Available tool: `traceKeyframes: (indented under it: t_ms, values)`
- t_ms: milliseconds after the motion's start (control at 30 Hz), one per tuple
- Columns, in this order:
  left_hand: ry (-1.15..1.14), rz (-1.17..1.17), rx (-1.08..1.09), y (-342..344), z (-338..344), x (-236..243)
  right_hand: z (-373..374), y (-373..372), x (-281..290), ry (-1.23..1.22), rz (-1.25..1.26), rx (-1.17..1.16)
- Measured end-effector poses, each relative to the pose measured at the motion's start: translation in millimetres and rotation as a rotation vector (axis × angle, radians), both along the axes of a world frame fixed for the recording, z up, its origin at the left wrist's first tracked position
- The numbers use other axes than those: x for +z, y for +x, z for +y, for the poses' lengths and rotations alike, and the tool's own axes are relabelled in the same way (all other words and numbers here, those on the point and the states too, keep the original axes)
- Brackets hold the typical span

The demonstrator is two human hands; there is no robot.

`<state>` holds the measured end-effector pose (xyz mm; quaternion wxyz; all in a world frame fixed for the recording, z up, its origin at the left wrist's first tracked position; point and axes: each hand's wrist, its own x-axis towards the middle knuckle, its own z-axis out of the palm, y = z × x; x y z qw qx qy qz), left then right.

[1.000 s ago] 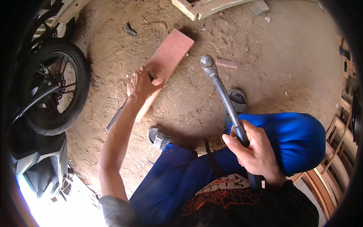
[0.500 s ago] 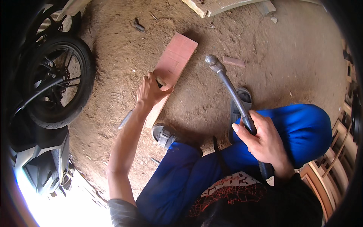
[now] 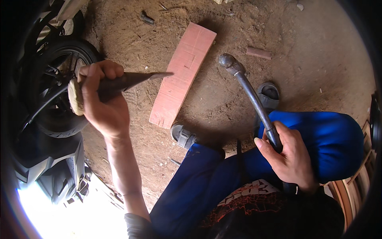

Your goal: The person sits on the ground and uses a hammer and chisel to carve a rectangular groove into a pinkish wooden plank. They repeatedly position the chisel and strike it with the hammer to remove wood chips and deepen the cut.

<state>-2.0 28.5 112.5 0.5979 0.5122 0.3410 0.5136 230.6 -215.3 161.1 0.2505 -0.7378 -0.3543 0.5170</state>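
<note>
My left hand point(image 3: 106, 109) is wrapped round the dark handle of a chisel point(image 3: 137, 79), raised at the left. The chisel's pale butt end sticks out behind the fist, and its blade points right, its tip overlapping the board's left edge in the picture. On the dirt floor lies a reddish wooden board point(image 3: 185, 71), tilted, with a rectangular outline cut or marked on its face. In my right hand point(image 3: 292, 157) is a hammer point(image 3: 254, 99) with a metal shaft and dark grip. Its head is up, to the right of the board and apart from it.
A motorcycle wheel point(image 3: 59, 79) and grey bodywork point(image 3: 51, 171) stand at the left. A small wood offcut point(image 3: 258, 53) lies right of the board, and a dark piece point(image 3: 147, 18) beyond it. My sandalled feet flank the near area; wooden frames point(image 3: 354, 195) lean at the lower right.
My left hand has lifted off the board and moved left, turning the chisel so its blade now points right. The hammer stays in my right hand, barely moved. The view has shifted slightly.
</note>
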Motion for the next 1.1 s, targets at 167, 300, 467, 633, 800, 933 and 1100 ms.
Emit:
traceKeyframes:
  t_ms: [167,300,467,633,800,933,1100]
  values:
    - [0.312,0.220,0.196,9,-22,-40,4,3,-3,0.006,0.009,0.042]
    - [0.285,0.198,0.163,11,-40,-62,3,5,-6,-0.029,0.007,0.049]
    - [0.247,0.119,0.122,9,-48,-74,6,4,-5,-0.108,0.066,0.007]
    - [0.282,0.165,0.046,11,-50,-74,1,4,-13,-0.022,0.019,0.038]
    - [0.368,0.161,-0.007,16,-46,-78,4,4,-13,-0.045,-0.011,0.060]
    - [0.375,0.179,-0.032,16,-45,-81,4,2,-14,-0.041,-0.033,0.070]
    - [0.378,0.183,-0.050,16,-45,-81,4,2,-14,-0.061,-0.037,0.086]
